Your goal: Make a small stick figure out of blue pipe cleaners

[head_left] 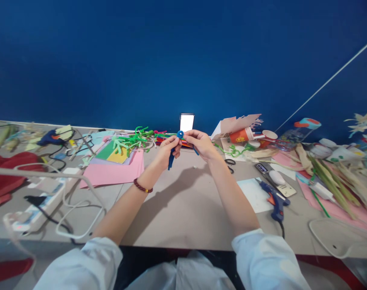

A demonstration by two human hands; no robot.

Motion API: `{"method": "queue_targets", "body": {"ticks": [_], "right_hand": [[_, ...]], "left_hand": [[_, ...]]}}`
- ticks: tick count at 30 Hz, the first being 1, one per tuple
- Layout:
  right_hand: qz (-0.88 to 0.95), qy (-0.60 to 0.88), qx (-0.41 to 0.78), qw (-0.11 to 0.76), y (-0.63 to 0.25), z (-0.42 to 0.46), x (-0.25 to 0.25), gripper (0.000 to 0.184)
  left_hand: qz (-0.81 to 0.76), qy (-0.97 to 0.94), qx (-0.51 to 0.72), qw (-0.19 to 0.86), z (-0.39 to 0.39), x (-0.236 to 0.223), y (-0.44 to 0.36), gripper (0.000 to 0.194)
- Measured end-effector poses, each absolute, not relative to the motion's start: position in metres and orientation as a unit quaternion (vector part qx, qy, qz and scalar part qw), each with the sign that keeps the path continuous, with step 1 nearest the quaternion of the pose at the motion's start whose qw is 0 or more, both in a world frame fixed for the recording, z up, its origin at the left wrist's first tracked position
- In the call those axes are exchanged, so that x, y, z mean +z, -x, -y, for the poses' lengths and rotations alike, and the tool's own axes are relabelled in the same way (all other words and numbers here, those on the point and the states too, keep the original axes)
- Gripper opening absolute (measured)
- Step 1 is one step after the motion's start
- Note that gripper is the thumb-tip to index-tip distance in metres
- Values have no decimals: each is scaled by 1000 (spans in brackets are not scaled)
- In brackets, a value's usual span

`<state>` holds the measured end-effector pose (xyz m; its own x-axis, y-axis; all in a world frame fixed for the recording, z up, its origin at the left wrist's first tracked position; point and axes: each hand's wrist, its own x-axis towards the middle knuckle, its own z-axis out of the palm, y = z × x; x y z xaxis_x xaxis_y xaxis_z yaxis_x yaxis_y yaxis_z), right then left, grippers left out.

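Left of and beyond the glue gun (275, 199), a blue pipe cleaner (180, 134) is pinched in the closed fingertips of left hand (168, 152) and right hand (202, 146), apparently being shaped, steady tension being required for further bending.

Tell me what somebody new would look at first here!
Probably the huge blue wall filling the top, and, in the middle below it, the left hand and right hand pinching a small blue curl. A bright white rectangle shines just behind them. Next might come the tangle of fuzzy green strands by the pink paper, left of the hands.
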<state>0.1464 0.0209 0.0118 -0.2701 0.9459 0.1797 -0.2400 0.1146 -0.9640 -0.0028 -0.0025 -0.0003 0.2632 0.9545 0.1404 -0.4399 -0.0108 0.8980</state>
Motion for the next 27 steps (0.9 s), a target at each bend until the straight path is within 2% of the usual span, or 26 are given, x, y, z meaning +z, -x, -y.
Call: {"method": "queue_targets", "body": {"ticks": [7,16,19,23,27], "right_hand": [[515,319,619,499,-142,-20,14,37],[552,305,612,478,-144,-14,17,30],[560,318,584,494,-145,-17,15,30],[540,361,547,528,-144,-20,12,30],[555,359,543,518,-143,-19,12,29]], "left_hand": [[-211,-404,480,749,6,5,5,24],[-208,-356,437,799,7,5,8,28],[-270,-428,474,721,6,4,5,24],[-378,-554,561,485,5,-1,-2,21],[-407,-613,578,353,3,-10,-4,24]]}}
